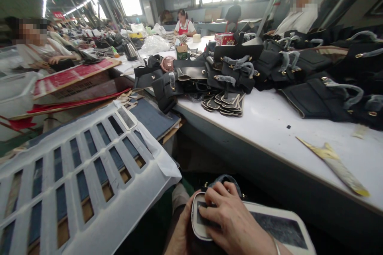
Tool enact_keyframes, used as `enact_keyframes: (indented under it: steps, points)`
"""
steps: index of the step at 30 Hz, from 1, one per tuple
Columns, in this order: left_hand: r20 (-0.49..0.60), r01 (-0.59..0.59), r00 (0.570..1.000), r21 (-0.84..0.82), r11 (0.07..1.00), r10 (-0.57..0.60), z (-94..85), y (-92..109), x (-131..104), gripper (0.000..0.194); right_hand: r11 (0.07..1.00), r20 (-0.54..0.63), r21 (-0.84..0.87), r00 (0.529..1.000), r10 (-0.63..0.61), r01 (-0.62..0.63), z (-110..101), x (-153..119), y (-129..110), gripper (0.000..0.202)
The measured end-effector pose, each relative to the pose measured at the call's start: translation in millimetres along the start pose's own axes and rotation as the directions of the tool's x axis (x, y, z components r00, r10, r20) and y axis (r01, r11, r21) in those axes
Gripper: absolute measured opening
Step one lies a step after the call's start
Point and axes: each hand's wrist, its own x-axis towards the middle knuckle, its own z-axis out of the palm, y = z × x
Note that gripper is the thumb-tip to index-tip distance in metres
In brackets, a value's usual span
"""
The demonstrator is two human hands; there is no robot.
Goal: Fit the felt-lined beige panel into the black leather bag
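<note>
A dark handbag with a pale, cream-coloured panel [287, 214] facing up lies low in front of me. The panel has rounded corners and a long dark strip in its middle, partly covered by my right hand. My left hand [183, 227] is closed around the bag's near left end, its thumb along the panel's rim. Across the panel lies my right hand [235, 217], its bent fingers pressing on the dark strip and reaching to the far edge. Behind those fingers shows a plastic-wrapped handle [229, 179] with gold-coloured fittings.
At left lies a white sheet [125, 203] with rows of rectangular cut-outs. The white table [263, 127] carries black handbags [320, 97], stacked pale-edged flaps [227, 103], a small pink fan [167, 63] and a yellow-stained pointed scraper-like piece [335, 163]. Several people sit farther off.
</note>
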Motion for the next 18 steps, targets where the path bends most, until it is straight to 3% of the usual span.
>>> enact_keyframes:
  steps: [4, 10, 15, 18]
  points:
    - [0.065, -0.072, 0.996, 0.111, 0.991, 0.065, 3.8, 4.4, -2.3, 0.05, 1.0, 0.017, -0.014, 1.0, -0.008, 0.008, -0.5, 1.4, -0.8, 0.01]
    - [0.003, -0.023, 1.0, 0.123, 0.992, 0.023, 5.1, 8.3, -5.9, 0.044, 1.0, 0.071, -0.004, 0.997, 0.007, -0.007, -4.3, 1.4, -1.5, 0.008]
    - [0.012, -0.089, 0.996, 0.126, 0.988, 0.088, 9.6, 8.6, -7.3, 0.048, 1.0, 0.058, -0.006, 0.998, 0.004, -0.004, -1.1, 2.3, 1.2, 0.008]
    - [-0.013, -0.06, 0.998, 0.136, 0.989, 0.063, 11.7, 10.6, -9.9, 0.048, 1.0, 0.066, -0.004, 0.998, 0.001, -0.001, -1.3, 2.1, 1.6, 0.007]
